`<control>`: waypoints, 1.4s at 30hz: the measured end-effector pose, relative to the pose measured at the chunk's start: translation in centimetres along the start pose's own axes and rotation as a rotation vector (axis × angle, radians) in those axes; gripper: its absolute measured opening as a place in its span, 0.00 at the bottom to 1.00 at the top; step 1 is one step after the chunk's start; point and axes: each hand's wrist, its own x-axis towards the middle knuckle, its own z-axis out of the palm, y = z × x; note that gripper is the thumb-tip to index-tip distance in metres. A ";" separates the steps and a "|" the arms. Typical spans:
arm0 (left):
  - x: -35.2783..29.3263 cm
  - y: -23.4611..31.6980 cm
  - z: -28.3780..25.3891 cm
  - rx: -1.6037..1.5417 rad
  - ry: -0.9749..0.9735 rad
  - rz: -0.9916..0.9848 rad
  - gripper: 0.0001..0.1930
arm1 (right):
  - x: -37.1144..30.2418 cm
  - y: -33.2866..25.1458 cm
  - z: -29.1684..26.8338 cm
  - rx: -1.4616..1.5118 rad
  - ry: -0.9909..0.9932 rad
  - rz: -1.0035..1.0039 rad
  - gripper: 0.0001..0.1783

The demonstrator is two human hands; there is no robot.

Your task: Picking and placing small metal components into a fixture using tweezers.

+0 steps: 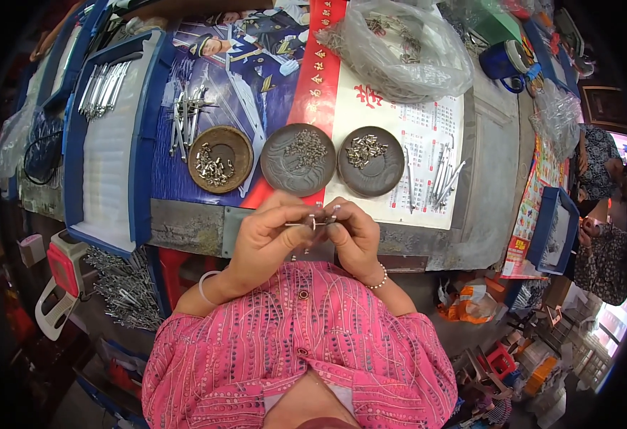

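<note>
My left hand (270,230) and my right hand (355,237) meet just in front of the table edge, both closed in a pinch. Between the fingertips is a thin metal rod with a small crosspiece (314,223); fingers hide much of it. Beyond the hands stand three round dishes. A brown bowl (245,159) at left holds small shiny metal cylinders. The grey middle dish (278,175) has tiny metal pieces in it, and the dark right dish (388,184) holds more small cylinders. Slim metal rods (185,118) lie behind the brown bowl, and others (445,175) lie at right.
A long blue tray (140,143) with metal rods stands at left. A clear plastic bag (413,61) of wire-like parts sits at the back, with a blue mug (503,61) to its right. A red and white stool (63,264) is at lower left. Other people (603,243) are far right.
</note>
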 end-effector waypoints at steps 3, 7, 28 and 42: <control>0.1 -0.4 -0.3 0.117 0.063 0.102 0.12 | -0.1 -0.1 0.3 -0.049 -0.009 -0.023 0.10; 0.1 -1.0 -0.9 0.249 0.028 0.218 0.10 | -0.3 0.0 0.5 -0.218 -0.006 -0.099 0.10; 0.5 -0.9 -0.9 -0.174 0.008 -0.106 0.12 | 1.6 -1.7 1.3 -0.467 0.022 0.145 0.14; -0.3 -1.4 -1.5 0.073 -0.068 -0.134 0.09 | 2.3 -1.7 2.1 -0.367 0.102 0.250 0.10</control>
